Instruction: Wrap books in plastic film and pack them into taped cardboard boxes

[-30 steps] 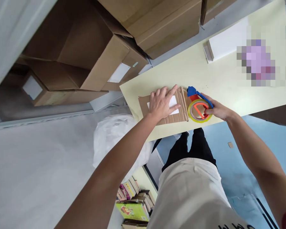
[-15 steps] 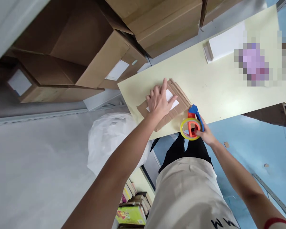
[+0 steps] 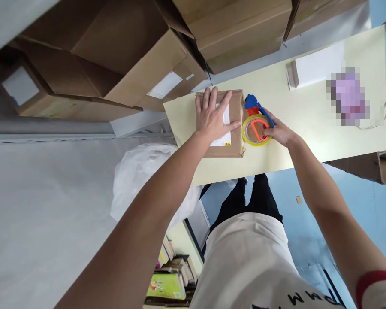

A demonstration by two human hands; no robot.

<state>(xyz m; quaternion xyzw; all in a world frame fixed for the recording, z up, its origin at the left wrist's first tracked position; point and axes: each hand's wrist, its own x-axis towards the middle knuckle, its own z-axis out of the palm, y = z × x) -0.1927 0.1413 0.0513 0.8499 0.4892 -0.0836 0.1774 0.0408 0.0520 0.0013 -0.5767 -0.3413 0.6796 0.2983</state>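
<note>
A brown cardboard box (image 3: 236,128) with a white label (image 3: 225,124) lies on the pale yellow table (image 3: 312,124). My left hand (image 3: 210,113) rests on its top, fingers spread, partly covering the label. In my right hand (image 3: 278,131) is a tape dispenser (image 3: 254,122) with a blue and orange-red frame and a yellow-edged roll. My fingers wrap around its blue handle. The dispenser is at the right end of the box, with its blue head near the far corner. Whether tape touches the cardboard there I cannot tell.
Large cardboard boxes (image 3: 244,43) stand behind the table. A white box (image 3: 318,66) and a blurred purple item (image 3: 350,96) lie on its right part. A white plastic bag (image 3: 138,180) bulges by the left edge. Books (image 3: 167,285) sit on a shelf below.
The box has turned, so its taped end now faces right. My right hand has brought the tape dispenser up from the table's front edge to that end. My left hand stays on the box.
</note>
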